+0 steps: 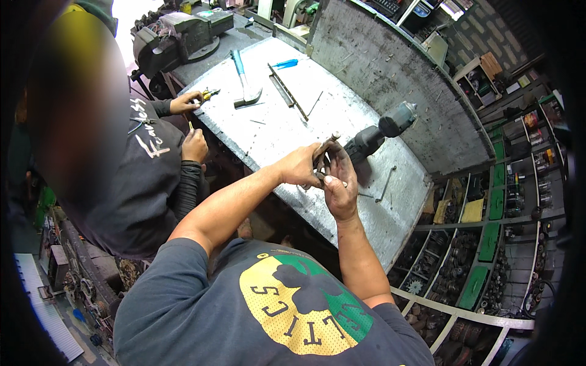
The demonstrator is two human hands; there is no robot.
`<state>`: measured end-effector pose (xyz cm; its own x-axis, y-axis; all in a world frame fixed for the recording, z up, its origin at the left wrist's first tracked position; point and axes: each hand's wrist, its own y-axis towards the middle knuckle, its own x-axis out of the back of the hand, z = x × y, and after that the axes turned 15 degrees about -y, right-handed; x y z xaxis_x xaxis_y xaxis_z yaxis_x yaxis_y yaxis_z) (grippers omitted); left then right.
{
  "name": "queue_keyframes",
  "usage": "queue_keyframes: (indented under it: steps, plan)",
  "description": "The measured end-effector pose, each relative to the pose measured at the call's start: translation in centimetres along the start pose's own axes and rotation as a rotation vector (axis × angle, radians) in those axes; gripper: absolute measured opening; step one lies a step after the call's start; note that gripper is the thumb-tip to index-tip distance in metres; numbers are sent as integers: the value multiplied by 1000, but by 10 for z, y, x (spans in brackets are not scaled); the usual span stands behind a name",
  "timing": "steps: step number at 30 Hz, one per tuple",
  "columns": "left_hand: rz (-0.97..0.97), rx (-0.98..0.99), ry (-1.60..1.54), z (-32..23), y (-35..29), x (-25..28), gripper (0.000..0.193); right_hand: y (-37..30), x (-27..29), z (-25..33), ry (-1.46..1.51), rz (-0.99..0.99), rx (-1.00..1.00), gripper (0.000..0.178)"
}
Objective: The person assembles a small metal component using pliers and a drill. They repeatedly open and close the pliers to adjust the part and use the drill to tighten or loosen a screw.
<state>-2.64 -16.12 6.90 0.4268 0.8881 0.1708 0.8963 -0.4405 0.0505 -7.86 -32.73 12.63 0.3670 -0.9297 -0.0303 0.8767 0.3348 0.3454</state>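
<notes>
Both my hands meet over the near edge of the metal-topped table, around a small dark metal part [321, 160] with a rod-like end [335, 135] sticking up. My left hand [298, 166] is closed on its left side. My right hand [340, 183] grips it from the right, thumb pressed toward the left fingers. Fingers cover most of the part, so its exact kind is unclear. Just beyond my right hand, a black power tool [369, 140] with a greyish end lies on the table.
At left, a co-worker's hand [194, 146] holds a thin stick; their other hand is by yellow-handled pliers [209, 95]. A blue-handled hammer [247, 91], metal strip [287, 91] and wrench [386, 185] lie on the table [329, 79]. A vise [177, 36] stands behind; parts shelves [482, 238] flank the right.
</notes>
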Motion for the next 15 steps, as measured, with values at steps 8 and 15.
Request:
queue_keyframes:
  steps: [8,15]
  plan:
    - [6,-51,-17,-4,-10,-8,73,1,-4,-4,-7,-100,13,86]
    - [-71,-58,26,-7,-19,-17,69,7,12,6,-290,154,-3,98]
